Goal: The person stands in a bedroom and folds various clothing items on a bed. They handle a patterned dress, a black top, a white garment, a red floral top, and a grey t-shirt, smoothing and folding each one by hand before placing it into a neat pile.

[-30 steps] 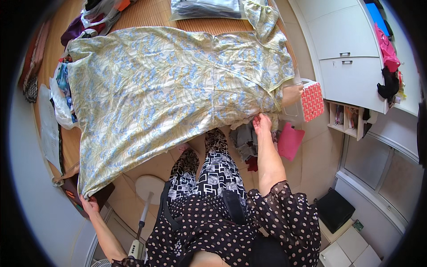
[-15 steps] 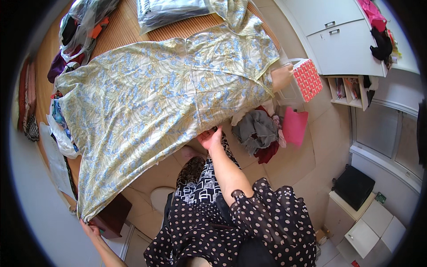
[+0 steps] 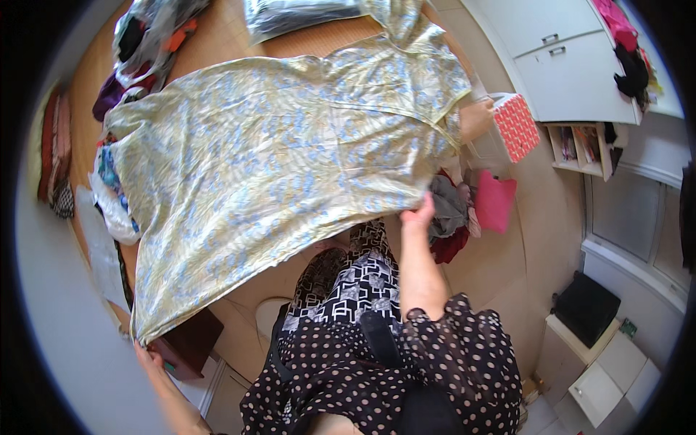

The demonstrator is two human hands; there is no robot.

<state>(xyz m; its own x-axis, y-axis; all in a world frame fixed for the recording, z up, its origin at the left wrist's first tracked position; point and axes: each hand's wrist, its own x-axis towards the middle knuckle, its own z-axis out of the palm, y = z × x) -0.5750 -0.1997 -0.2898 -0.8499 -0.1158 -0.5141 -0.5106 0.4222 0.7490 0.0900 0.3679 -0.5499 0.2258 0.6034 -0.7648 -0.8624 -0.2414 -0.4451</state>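
A pale yellow dress [image 3: 246, 152] with blue flowers lies spread on its side over the table, its neck and sleeves toward the right and its wide hem at the left. My left hand [image 3: 150, 359] is closed on the hem corner at the lower left, pulling that edge toward me. Along the near edge, close to the bodice, my right hand [image 3: 418, 212] grips the fabric between thumb and fingers. The cloth hangs past the table's near side between both hands.
Bagged clothes [image 3: 148, 43] lie at the far left, and a plastic-wrapped package [image 3: 297, 18] at the back. Right of the dress are a red-patterned box [image 3: 516, 128], a pink sheet-like item [image 3: 495, 201] and a grey garment [image 3: 448, 206]. A white cabinet [image 3: 573, 80] stands behind.
My right hand has moved right along the dress's near edge, from near the waist seam toward the bodice. My left hand stays at the hem corner. The whole view has shifted slightly.
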